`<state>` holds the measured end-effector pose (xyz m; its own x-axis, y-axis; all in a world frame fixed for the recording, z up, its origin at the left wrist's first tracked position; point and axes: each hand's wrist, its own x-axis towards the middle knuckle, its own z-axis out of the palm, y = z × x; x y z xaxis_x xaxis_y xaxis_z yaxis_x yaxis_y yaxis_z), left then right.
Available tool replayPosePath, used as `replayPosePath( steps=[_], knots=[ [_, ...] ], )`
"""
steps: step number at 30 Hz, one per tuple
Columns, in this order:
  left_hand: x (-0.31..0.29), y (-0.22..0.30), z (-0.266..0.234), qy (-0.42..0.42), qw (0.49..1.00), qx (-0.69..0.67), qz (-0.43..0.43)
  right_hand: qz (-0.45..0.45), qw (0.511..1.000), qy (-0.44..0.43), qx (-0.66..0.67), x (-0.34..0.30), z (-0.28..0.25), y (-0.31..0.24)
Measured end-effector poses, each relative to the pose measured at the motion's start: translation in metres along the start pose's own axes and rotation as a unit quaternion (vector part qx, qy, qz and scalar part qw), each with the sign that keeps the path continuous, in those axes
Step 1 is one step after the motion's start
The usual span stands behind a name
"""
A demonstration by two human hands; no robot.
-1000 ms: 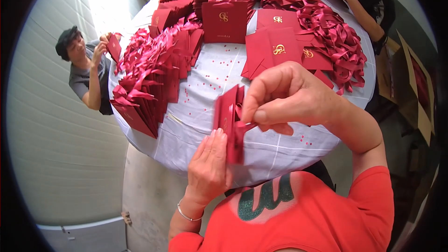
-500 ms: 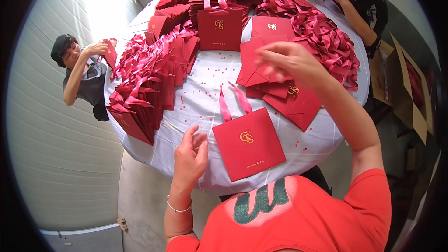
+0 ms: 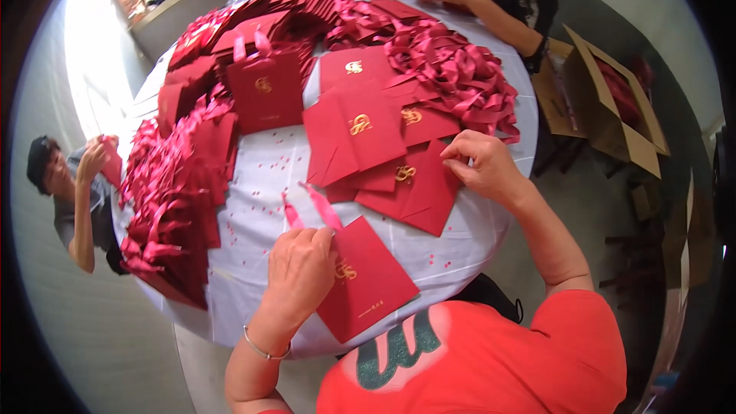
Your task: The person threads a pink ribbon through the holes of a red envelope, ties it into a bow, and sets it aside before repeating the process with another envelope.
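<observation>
A flat red paper gift bag (image 3: pixel 376 280) with pink ribbon handles lies near the table's front edge. My left hand (image 3: pixel 300 268) is closed at its upper left edge, close to the base of the ribbons, and covers part of the gold emblem. Its fingertips are mostly hidden. Beside a loose stack of flat red bags (image 3: pixel 368 134), my right hand (image 3: pixel 484 167) is raised with thumb and fingers pinched together. Whatever that pinch holds, if anything, is too small to make out.
Rows of red bags with tangled pink ribbons (image 3: pixel 169 192) fill the left of the round, white-covered table (image 3: pixel 257 218). One bag (image 3: pixel 266 92) stands upright. More ribbons (image 3: pixel 460 77) heap at right. Two other people handle red pieces across the table. Open cardboard boxes (image 3: pixel 613 100) stand at right.
My left hand has closed at the near bag's upper edge. My right hand has come down from above the stack to its right side, fingers now pinched. The view has turned right.
</observation>
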<state>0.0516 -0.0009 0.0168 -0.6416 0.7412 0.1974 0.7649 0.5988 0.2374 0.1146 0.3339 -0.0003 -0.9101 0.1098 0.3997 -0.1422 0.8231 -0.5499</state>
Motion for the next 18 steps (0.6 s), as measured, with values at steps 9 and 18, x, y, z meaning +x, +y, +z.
replayPosePath(
  steps=[9, 18],
  knots=[
    [0.019, -0.005, -0.013, -0.139, 0.990, -0.001, -0.027, 0.021, 0.972, 0.157, -0.175, 0.016, -0.014, 0.038],
    [0.011, -0.020, -0.002, -0.128, 0.956, -0.249, -0.093, -0.161, 0.930, 0.158, -0.290, 0.057, -0.022, 0.017]
  ],
)
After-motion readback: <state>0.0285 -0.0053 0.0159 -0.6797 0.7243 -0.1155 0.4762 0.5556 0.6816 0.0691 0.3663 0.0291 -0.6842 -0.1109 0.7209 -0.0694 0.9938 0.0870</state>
